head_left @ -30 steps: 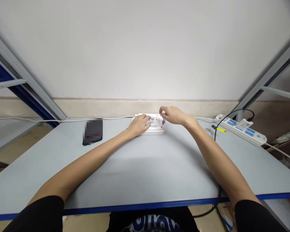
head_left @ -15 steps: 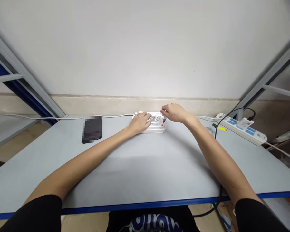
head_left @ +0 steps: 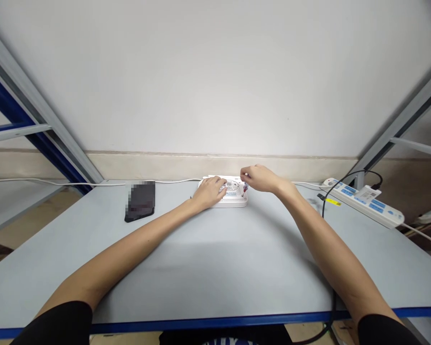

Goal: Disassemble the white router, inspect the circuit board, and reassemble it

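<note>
A white router-like plastic box (head_left: 230,203) lies on the table near the wall, its vented, labelled face upward. Across its left part rests my left hand (head_left: 209,190), palm down with the fingers spread. My right hand (head_left: 260,178) is bent over the box's right end. Its fingers are closed round a small screwdriver (head_left: 244,188) with a clear and red handle, pointing down at the right corner. The fingers hide the upper part of the screwdriver. Whether its tip sits in a screw is too small to tell.
A black phone-like slab (head_left: 143,199), partly pixelated, lies to the left. At the right stands a white power strip (head_left: 366,203) with a plug in it. A black cable (head_left: 323,206) with a yellow tag runs there. Along the wall passes a white cable (head_left: 175,181).
The whole view has tilted up a little, so things appear lower. Both hands keep their places on and over the box, with the screwdriver still at its right corner.
</note>
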Available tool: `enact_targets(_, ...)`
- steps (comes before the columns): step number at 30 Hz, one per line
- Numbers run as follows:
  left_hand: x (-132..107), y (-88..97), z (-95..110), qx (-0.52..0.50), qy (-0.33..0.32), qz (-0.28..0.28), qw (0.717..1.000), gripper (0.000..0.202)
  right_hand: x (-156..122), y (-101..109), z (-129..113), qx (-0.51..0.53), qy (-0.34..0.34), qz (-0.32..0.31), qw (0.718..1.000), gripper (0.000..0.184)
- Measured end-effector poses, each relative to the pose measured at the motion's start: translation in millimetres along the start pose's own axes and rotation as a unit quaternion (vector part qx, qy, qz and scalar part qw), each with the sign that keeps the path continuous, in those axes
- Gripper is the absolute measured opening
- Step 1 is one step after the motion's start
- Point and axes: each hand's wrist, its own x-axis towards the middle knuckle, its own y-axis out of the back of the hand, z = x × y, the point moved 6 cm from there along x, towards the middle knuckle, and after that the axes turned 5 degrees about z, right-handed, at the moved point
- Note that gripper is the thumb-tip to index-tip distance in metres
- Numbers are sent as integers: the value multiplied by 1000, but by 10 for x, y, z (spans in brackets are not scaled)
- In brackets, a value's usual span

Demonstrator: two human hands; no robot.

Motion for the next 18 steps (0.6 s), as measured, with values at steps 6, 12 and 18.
enact_targets(6,-4,0,-11,-3,-1,1,1000,28,-34,1,-3,38,0,-34,999,24)
enact_targets(12,-3,-9,-11,-2,-2,1,1000,29,-10,10,-8,-35,-15,-4,999,37)
enact_targets(18,0,-7,-6,-3,-1,0,1000,28,13,-25,23,16,-2,-6,1000,24)
